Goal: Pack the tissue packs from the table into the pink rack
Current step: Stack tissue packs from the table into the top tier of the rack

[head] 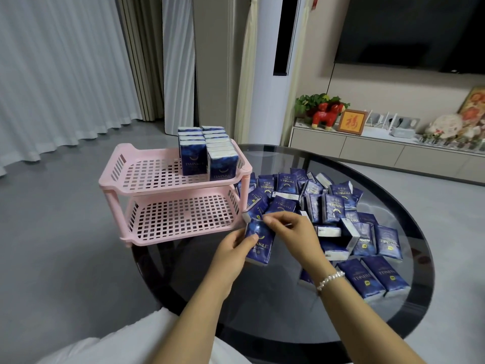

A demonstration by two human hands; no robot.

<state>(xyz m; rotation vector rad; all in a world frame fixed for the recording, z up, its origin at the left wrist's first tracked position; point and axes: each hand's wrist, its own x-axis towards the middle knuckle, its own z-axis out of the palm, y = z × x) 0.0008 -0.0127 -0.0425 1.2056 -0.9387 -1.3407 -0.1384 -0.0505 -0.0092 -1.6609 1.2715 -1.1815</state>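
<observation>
We are looking down at a round dark glass table (288, 324) that fills the lower right of the frame; its near edge is cut off at the bottom, behind our forearms. Our left hand (231, 249) grips a dark blue tissue pack (259, 244) at centre frame, thumb curled over its front, the other fingers hidden behind it. The pack's long axis runs up and down the frame, leaning slightly left at the top, with part of its printed name readable along the lower end. Our right hand (291, 232), a pearl bracelet (330, 280) on its wrist, pinches the pack's upper right corner between thumb and forefinger; what the fingertips hold there is too blurred to tell.

To the right of the hands lies a loose pile of tissue packs (338, 214), pointing every way, several half buried under others. The pink rack (147, 179) stands at centre left on the table's left rim. Two rows of upright packs (207, 153) fill the right end of its upper shelf; the rear ones are hidden behind the front ones.
</observation>
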